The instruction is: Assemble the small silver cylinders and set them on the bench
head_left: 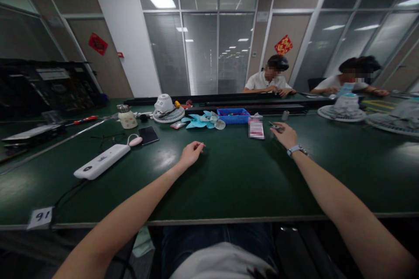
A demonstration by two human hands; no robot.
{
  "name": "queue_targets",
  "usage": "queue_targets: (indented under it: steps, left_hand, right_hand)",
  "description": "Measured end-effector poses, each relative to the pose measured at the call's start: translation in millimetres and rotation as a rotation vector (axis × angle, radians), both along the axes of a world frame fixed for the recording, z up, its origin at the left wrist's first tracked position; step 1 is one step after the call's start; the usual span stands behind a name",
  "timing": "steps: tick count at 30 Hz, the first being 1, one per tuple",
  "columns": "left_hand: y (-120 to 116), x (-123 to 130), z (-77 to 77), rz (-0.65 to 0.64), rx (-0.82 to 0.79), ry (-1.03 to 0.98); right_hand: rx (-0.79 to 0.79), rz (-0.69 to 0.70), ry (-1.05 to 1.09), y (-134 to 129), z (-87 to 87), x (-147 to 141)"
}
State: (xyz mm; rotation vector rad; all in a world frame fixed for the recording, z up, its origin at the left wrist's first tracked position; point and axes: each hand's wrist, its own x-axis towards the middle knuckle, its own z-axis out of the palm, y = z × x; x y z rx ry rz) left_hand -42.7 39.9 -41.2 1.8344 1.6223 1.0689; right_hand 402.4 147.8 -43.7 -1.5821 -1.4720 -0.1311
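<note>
My left hand (192,154) hovers over or rests on the green table left of centre, fingertips pinched together; whether something small sits between them I cannot make out. Farther right, my right hand (286,135), with a watch on its wrist, has its thumb and fingers closed on a small dark metallic piece (274,126) whose kind is unclear. Left of that hand lies a pink-and-white packet (256,127), its print blurred out. Behind are a blue plastic bin (233,116) with small items inside and light-blue fan blades (200,120).
A white fan head (165,105) on its grille, a flask (127,117), a phone (148,135) and a white power strip (103,161) occupy the table's left half. Dark rails (262,108) cross the back. Two people sit opposite, near more fan parts (342,111).
</note>
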Motion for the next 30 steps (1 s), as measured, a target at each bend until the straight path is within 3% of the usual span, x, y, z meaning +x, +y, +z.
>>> queue_targets:
  steps: [8, 12, 15, 17, 20, 22, 26, 30]
  left_hand:
    - [-1.4, 0.6, 1.6, -0.001, 0.001, -0.015]
    - [-1.5, 0.7, 0.4, -0.009, 0.004, -0.033]
    - [-5.4, 3.7, 2.9, -0.037, 0.022, -0.046]
    - [-11.2, 7.3, 7.9, -0.086, 0.065, -0.048]
    - [-22.2, 13.5, 18.3, -0.169, 0.157, -0.037]
    - [-28.5, 16.9, 24.4, -0.196, 0.201, -0.013]
    - [-34.9, 22.5, 29.0, -0.238, 0.200, 0.039]
    - [-34.4, 28.2, 27.2, -0.276, 0.220, 0.049]
  right_hand:
    - [-0.163, -0.082, 0.122, 1.5, -1.1, 2.0]
    - [-0.149, -0.030, 0.138, -8.5, 8.8, -20.3]
    - [-0.086, 0.147, 0.177, -28.2, 18.3, -65.3]
    - [-0.072, 0.348, 0.242, -47.8, 21.7, -105.0]
    - [-0.161, 0.703, 0.304, -83.0, 21.2, -161.7]
    - [-0.229, 0.852, 0.279, -105.4, 19.8, -188.4]
    - [-0.269, 0.981, 0.215, -133.1, 19.4, -209.2]
    - [-0.272, 1.003, 0.239, -138.5, 19.4, -208.5]
